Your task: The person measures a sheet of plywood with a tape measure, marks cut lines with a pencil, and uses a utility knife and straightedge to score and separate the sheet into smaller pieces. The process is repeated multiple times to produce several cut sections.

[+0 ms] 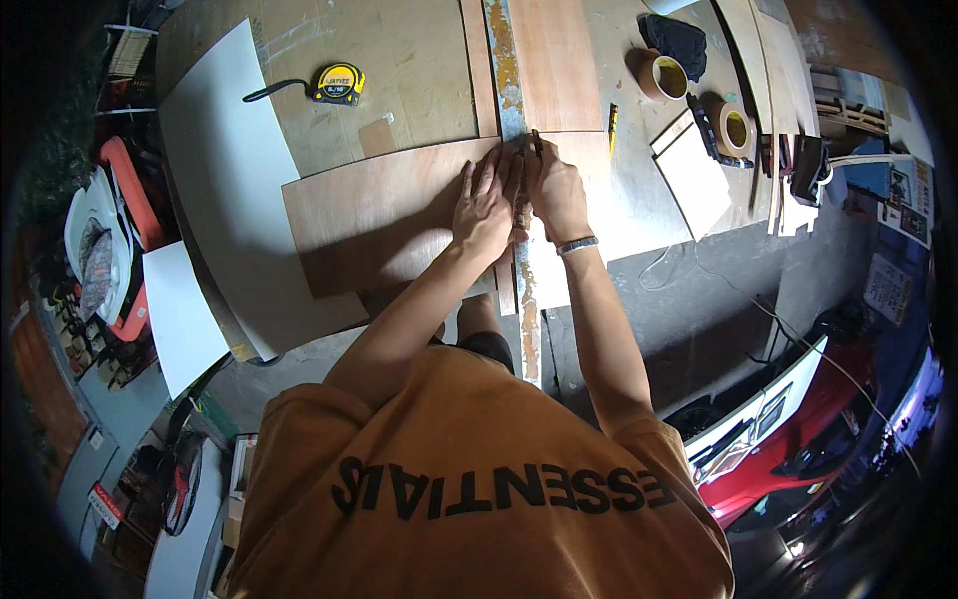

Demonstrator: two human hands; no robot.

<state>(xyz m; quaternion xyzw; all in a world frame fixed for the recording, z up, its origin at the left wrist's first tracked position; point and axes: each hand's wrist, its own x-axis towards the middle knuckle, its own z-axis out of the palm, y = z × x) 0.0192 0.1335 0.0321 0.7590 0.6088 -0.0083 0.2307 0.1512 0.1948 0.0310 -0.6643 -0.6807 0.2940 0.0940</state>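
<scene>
A long metal straightedge (530, 329) with worn, rust-brown patches runs from the far edge towards my body, lying across thin plywood. Pressing down on the plywood sheet (364, 200) and the straightedge's left side is my left hand (485, 212), fingers stretched out and lying flat. Against the straightedge's right side, my right hand (559, 195) is closed around a slim dark tool (537, 145); its kind is unclear and its tip is partly hidden. Beyond my hands, another plywood panel (559, 70) lies under the straightedge.
On the worktable (399, 50) lie a yellow tape measure (339, 84) and a large white sheet (220, 150). Tape rolls (667, 78), a black cloth (675, 45), a yellow pencil (613, 130) and a pale board (694, 180) are to the right. A cable (738, 290) hangs past the near edge.
</scene>
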